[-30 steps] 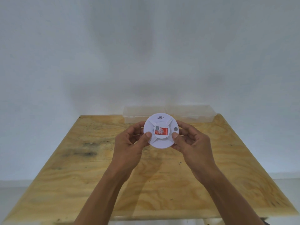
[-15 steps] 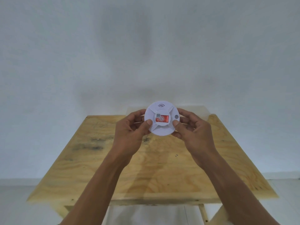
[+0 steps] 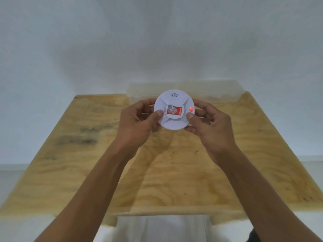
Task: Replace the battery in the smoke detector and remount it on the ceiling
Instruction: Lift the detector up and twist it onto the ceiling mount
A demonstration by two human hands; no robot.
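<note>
A: What does the round white plastic smoke detector (image 3: 174,110) look like?

B: It is a flat disc seen face-on, with four raised ribs running from a central round panel out to the rim. A small lamp (image 3: 191,108) near its right edge glows red-orange.

A: Where is it?

B: Held up in the air between both hands, above the far half of the bare plywood table (image 3: 174,172) and clear of its surface. A clear plastic box (image 3: 218,91) stands behind it at the table's far edge, against the white wall.

A: And the hands?

B: The left hand (image 3: 138,124) grips the detector's left side, thumb pressed flat on the front face, fingers curled round behind the rim. The right hand (image 3: 209,126) grips the right side the same way, its thumb on the face just below the lit lamp. Both hands are closed on it.

A: Any markings?

B: A small arc symbol, like a signal sign, is printed near the top. On the central panel sits a red rectangular sticker (image 3: 174,111) with a white circular emblem, and a small grey square, perhaps a code, at its upper left corner. No lettering can be read; it is too blurred.
</note>
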